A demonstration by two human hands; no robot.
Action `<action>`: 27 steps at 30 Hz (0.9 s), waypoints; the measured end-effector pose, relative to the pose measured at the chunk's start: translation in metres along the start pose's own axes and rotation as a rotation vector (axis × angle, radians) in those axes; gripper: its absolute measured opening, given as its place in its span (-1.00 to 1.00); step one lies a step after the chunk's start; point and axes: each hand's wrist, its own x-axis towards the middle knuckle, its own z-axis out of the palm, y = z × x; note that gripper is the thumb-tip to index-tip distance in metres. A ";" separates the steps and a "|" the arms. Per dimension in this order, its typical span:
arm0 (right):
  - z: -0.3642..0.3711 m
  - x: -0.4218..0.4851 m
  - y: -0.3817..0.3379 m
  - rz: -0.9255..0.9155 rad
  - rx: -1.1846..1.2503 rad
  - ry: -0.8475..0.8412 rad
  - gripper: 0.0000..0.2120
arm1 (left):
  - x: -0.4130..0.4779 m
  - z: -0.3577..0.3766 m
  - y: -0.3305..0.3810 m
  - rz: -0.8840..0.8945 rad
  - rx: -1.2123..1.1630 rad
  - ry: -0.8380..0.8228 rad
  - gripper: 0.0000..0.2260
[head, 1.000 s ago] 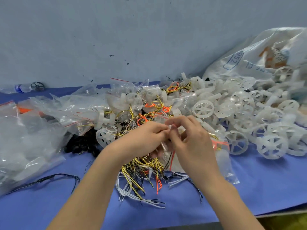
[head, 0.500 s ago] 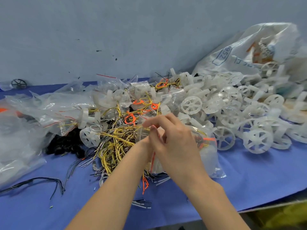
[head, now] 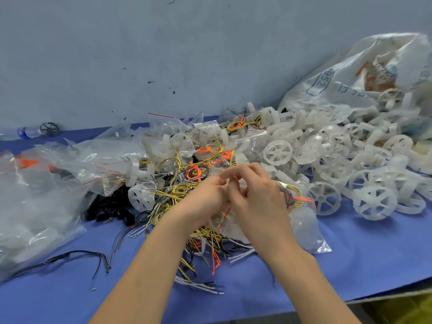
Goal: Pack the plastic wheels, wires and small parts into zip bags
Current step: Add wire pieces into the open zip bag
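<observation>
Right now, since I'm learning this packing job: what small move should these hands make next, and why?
Probably press the seal shut along its length: the left hand and right hand meet, fingers curled, at the mouth of the zip bag, which already holds coiled wires.

The bench (head: pixel 350 265) has a blue cover and fills the lower part of the frame. At the right lies a heap of white plastic wheels (head: pixel 374 202), beside a large printed sack (head: pixel 350 73) in the upper right. In the centre is a tangle of wires (head: pixel 173 197), yellow, orange, black and white. Small black parts (head: pixel 109 206) lie just left of it. Clear zip bags (head: pixel 35 206) cover the left side, and one filled zip bag (head: pixel 306 228) lies right of centre. In the upper left are a bottle (head: pixel 27 132) and a dark wheel (head: pixel 48 129).
</observation>
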 end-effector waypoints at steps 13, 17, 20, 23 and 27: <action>0.003 0.028 0.025 0.067 -0.044 -0.274 -0.82 | 0.070 -0.094 -0.018 -0.144 -0.092 0.367 -0.77; -0.001 0.043 0.036 0.071 0.010 -0.402 -0.79 | 0.135 -0.097 -0.033 -0.187 0.320 0.289 -0.61; 0.001 0.048 0.043 0.102 0.017 -0.457 -0.78 | 0.166 -0.096 -0.049 -0.220 0.640 0.220 -0.60; 0.004 0.050 0.046 0.101 0.023 -0.486 -0.77 | 0.182 -0.098 -0.060 -0.233 0.921 0.155 -0.76; 0.005 0.048 0.046 0.088 0.039 -0.487 -0.78 | 0.193 -0.106 -0.067 -0.284 1.185 0.080 -0.73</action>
